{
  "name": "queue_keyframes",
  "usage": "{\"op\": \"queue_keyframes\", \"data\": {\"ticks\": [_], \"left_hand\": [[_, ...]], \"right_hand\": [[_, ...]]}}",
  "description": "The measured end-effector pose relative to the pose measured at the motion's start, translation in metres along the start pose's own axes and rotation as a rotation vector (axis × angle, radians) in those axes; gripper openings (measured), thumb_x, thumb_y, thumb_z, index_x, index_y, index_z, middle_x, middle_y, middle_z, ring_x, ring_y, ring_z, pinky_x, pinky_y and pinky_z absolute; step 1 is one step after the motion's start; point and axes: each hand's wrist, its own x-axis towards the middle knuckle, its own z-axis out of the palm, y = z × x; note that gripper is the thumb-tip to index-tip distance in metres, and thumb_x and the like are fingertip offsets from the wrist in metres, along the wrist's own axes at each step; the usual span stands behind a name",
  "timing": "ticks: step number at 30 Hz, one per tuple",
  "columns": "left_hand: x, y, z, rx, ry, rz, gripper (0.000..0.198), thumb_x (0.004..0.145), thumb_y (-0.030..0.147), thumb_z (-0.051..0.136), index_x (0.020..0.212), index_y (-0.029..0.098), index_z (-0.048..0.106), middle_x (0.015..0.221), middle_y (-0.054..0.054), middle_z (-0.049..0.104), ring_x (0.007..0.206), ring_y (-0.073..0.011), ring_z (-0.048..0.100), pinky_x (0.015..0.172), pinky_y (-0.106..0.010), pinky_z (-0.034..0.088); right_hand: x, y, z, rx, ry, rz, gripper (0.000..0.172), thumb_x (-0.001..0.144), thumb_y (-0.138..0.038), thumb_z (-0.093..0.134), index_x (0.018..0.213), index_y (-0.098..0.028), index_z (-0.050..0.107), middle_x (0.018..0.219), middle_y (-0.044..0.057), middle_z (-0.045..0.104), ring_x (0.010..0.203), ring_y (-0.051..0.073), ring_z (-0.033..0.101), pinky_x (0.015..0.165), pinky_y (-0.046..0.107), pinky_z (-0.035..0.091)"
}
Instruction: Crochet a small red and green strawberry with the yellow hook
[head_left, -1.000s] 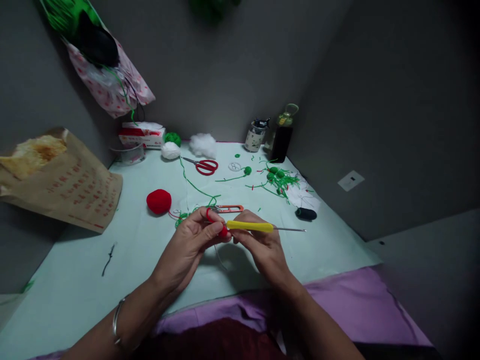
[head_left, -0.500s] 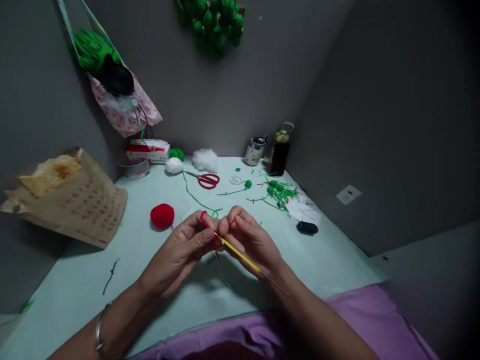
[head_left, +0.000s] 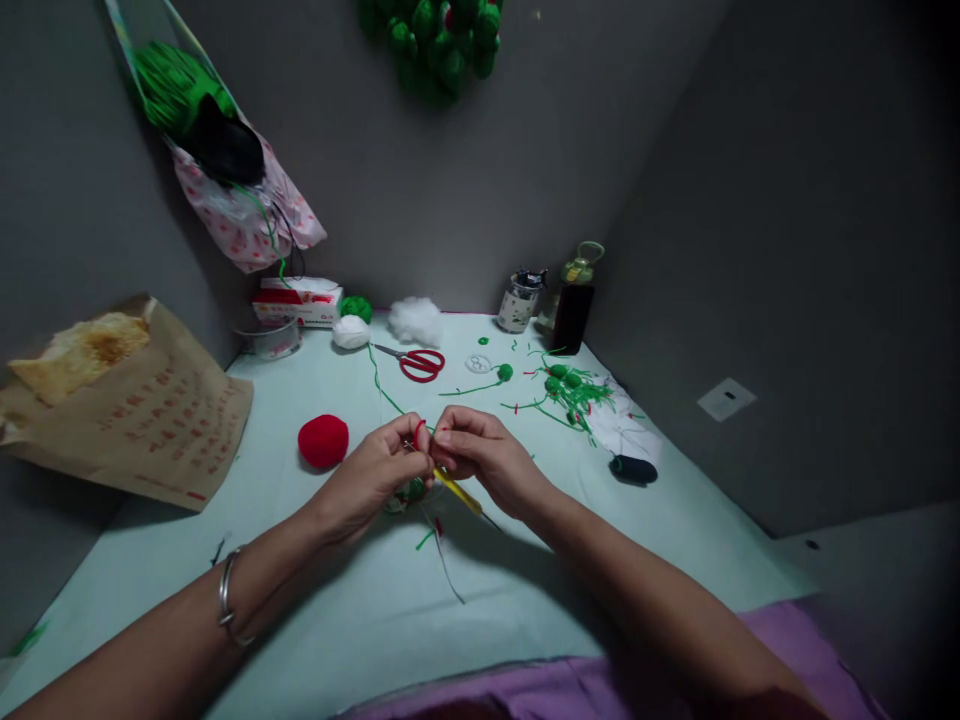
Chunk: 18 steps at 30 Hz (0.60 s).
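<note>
My left hand (head_left: pixel 382 468) is closed in a pinch, with a strand of red yarn (head_left: pixel 419 432) looped around its index finger. A small green and white piece (head_left: pixel 409 490) shows under those fingers, partly hidden. Close against it, my right hand (head_left: pixel 491 455) is closed, its thumb and fingertips pinching a bit of red yarn. A crochet hook with a yellow handle (head_left: pixel 459 491) slants down to the right beneath the right fingers; its tip is hidden between the hands. Loose yarn ends hang below. A red yarn ball (head_left: pixel 323 441) lies left of the hands.
Red-handled scissors (head_left: pixel 421 365), white stuffing (head_left: pixel 416 320) and a white yarn ball (head_left: pixel 351 332) lie behind. Green crocheted pieces (head_left: pixel 574 385) and a dark spool (head_left: pixel 634 470) are at right. A paper bag with flatbread (head_left: pixel 142 420) stands left; a bottle (head_left: pixel 574 315) stands at the back.
Both hands have shifted slightly and the right hand has turned, its fingers now bent over toward the left fingertips. The hook appears shorter and lower. The green piece shows more, and the view has tilted.
</note>
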Motion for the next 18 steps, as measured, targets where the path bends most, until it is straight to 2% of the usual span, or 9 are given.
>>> {"op": "queue_keyframes", "data": {"ticks": [5, 9, 12, 16, 18], "left_hand": [[0.009, -0.013, -0.002, -0.033, -0.018, -0.064, 0.016, 0.074, 0.011, 0.071, 0.073, 0.019, 0.057, 0.067, 0.003, 0.06, 0.062, -0.0111, 0.057, 0.063, -0.022, 0.043], [0.018, -0.021, 0.002, -0.103, 0.016, -0.035, 0.011, 0.078, 0.016, 0.072, 0.082, 0.019, 0.062, 0.086, -0.001, 0.068, 0.071, -0.0125, 0.063, 0.073, -0.025, 0.05], [0.021, -0.026, -0.001, -0.119, 0.032, -0.01, 0.01, 0.08, 0.021, 0.074, 0.085, 0.019, 0.065, 0.092, -0.003, 0.072, 0.079, -0.0145, 0.067, 0.082, -0.027, 0.052], [0.017, -0.029, -0.008, -0.061, 0.032, -0.009, 0.007, 0.082, 0.024, 0.076, 0.084, 0.018, 0.073, 0.089, -0.006, 0.076, 0.08, -0.0176, 0.069, 0.074, -0.026, 0.052], [0.014, -0.029, -0.01, -0.012, 0.053, -0.011, 0.007, 0.08, 0.023, 0.078, 0.085, 0.017, 0.077, 0.083, -0.006, 0.075, 0.075, -0.017, 0.067, 0.067, -0.025, 0.049]], "right_hand": [[0.001, 0.015, -0.015, 0.048, 0.022, 0.073, 0.026, 0.077, -0.033, 0.076, 0.068, -0.017, 0.057, 0.055, -0.006, 0.053, 0.048, 0.006, 0.037, 0.05, 0.021, 0.023], [0.007, 0.021, -0.026, 0.147, 0.13, 0.041, 0.03, 0.073, -0.039, 0.081, 0.072, -0.019, 0.059, 0.065, -0.003, 0.065, 0.05, 0.007, 0.04, 0.055, 0.023, 0.041], [0.011, 0.025, -0.03, 0.119, 0.194, 0.022, 0.03, 0.073, -0.041, 0.082, 0.074, -0.019, 0.062, 0.072, -0.001, 0.068, 0.055, 0.008, 0.048, 0.057, 0.023, 0.045], [0.011, 0.028, -0.029, 0.028, 0.249, -0.004, 0.026, 0.075, -0.04, 0.081, 0.076, -0.018, 0.067, 0.079, 0.0, 0.069, 0.058, 0.008, 0.053, 0.054, 0.021, 0.042], [0.01, 0.029, -0.027, -0.04, 0.291, -0.048, 0.023, 0.077, -0.038, 0.079, 0.076, -0.018, 0.067, 0.072, -0.002, 0.066, 0.057, 0.009, 0.051, 0.054, 0.022, 0.041]]}}
